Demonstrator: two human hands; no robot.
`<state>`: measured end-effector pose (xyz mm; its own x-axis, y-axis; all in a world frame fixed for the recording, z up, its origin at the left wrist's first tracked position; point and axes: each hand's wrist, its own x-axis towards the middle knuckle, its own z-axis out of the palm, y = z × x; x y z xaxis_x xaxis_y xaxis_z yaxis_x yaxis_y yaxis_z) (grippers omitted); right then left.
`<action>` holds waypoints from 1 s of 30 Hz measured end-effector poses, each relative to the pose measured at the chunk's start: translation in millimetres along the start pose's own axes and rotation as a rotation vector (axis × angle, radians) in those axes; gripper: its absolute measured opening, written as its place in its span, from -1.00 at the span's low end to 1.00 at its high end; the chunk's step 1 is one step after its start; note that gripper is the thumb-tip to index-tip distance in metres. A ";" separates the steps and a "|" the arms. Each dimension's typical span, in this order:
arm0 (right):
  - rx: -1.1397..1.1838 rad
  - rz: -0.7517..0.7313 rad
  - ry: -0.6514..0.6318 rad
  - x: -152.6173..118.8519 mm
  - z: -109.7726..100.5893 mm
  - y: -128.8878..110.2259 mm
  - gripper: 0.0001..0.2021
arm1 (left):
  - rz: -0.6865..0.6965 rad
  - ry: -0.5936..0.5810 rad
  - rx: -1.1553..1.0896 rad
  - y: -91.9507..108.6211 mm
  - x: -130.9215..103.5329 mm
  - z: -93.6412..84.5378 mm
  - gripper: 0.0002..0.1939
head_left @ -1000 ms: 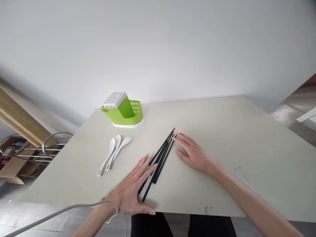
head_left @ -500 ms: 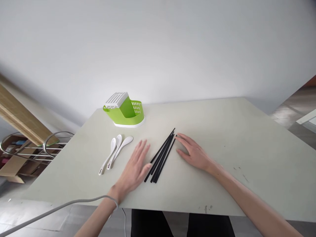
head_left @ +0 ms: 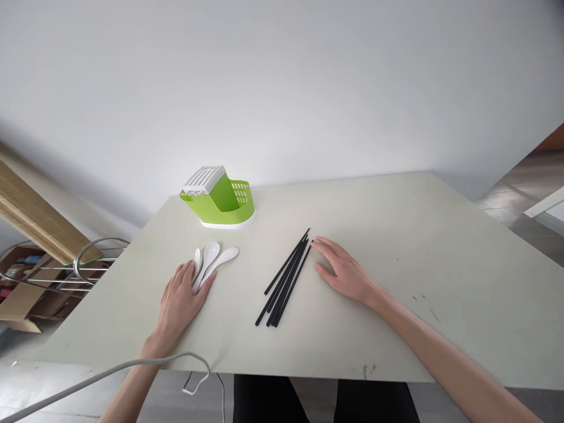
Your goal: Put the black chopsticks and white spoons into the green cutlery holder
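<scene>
Three white spoons [head_left: 225, 257] lie at the left of the table, bowls pointing away. My left hand [head_left: 180, 299] rests over their handles, thumb apart from the fingers; the handle ends are hidden under it. Several black chopsticks [head_left: 286, 285] lie in a slanting, loosely fanned bundle at the middle. Just right of their far tips, my right hand [head_left: 346, 270] lies with fingers spread, its fingertips at the tip of one chopstick, holding nothing. A green basket holder [head_left: 220, 205] with a white slotted top and white base stands at the back left.
The pale table [head_left: 374, 223] meets a white wall [head_left: 308, 88] at the back. Left of it are a metal rack [head_left: 94, 264], a long wooden board [head_left: 39, 205] and a cardboard box [head_left: 22, 299]. A grey cable [head_left: 106, 369] crosses the near left edge.
My left hand has moved left, from beside the chopsticks onto the spoon handles. The leftmost spoon has shifted slightly. My right hand has stayed nearly where it was.
</scene>
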<state>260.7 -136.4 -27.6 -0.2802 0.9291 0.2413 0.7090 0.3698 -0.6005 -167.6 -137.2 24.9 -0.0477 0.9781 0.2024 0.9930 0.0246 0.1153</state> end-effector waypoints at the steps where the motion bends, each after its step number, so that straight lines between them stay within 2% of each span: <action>1: -0.001 0.003 0.000 0.1 -0.3 -0.3 -0.47 | -0.003 0.020 0.032 2.3 -1.3 -1.6 -0.31; 4: -0.007 0.003 0.008 0.3 -1.2 -0.7 -0.47 | -0.018 0.020 0.142 9.4 -0.2 -7.9 -0.37; 9: -0.008 0.010 0.011 0.3 -1.2 -0.2 -0.48 | 0.019 -0.153 0.367 22.5 10.4 -15.3 -0.56; 14: -0.003 0.019 0.017 0.5 -0.8 1.1 -0.48 | 0.061 -0.219 0.457 38.0 14.8 -14.1 -0.64; 18: 0.005 0.017 0.022 1.1 -2.3 0.8 -0.48 | 0.088 -0.221 0.319 42.3 15.8 -11.4 -0.66; 21: 0.022 0.009 0.045 1.4 -2.8 0.8 -0.48 | 0.051 -0.223 0.169 44.4 16.9 -10.3 -0.62; 24: 0.072 0.022 0.079 2.2 -2.2 2.5 -0.49 | 0.046 -0.204 0.020 54.0 17.4 -11.1 -0.63; 27: 0.161 0.052 0.149 4.6 -1.9 6.1 -0.53 | 0.098 -0.153 -0.180 77.8 16.2 -15.0 -0.64; 30: 0.302 0.128 0.228 8.8 -3.3 12.2 -0.56 | 0.155 -0.163 -0.432 115.3 12.4 -20.7 -0.63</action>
<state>269.1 -123.7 -30.2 -0.0271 0.9557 0.2931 0.4968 0.2673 -0.8257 -55.9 -126.5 60.9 0.1492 0.9839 0.0983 0.8500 -0.1784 0.4956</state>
